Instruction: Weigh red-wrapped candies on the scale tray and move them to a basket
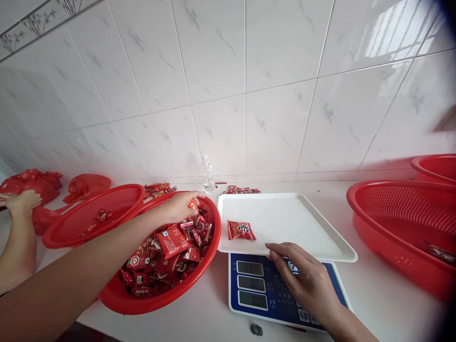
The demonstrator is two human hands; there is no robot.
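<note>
My left hand [185,205] reaches over the far side of a red basket [149,306] full of small red wrapped packets [173,241]. Its fingers are closed on a red packet [193,205] at the basket's far rim. My right hand [306,280] is over the keypad of a blue and white scale [249,298], with the thumb and fingertips near the front edge of the white tray [285,209]; nothing shows in it, and the fingers are slightly apart. A single red packet [241,230] lies on the left part of the tray.
Another red basket [96,204] and red bags [87,183] are at left, beside another person's arm [19,232]. A clear bottle [208,175] and packets [242,190] sit by the wall. Red baskets [395,237] stand at right. A small dark object [256,329] lies in front.
</note>
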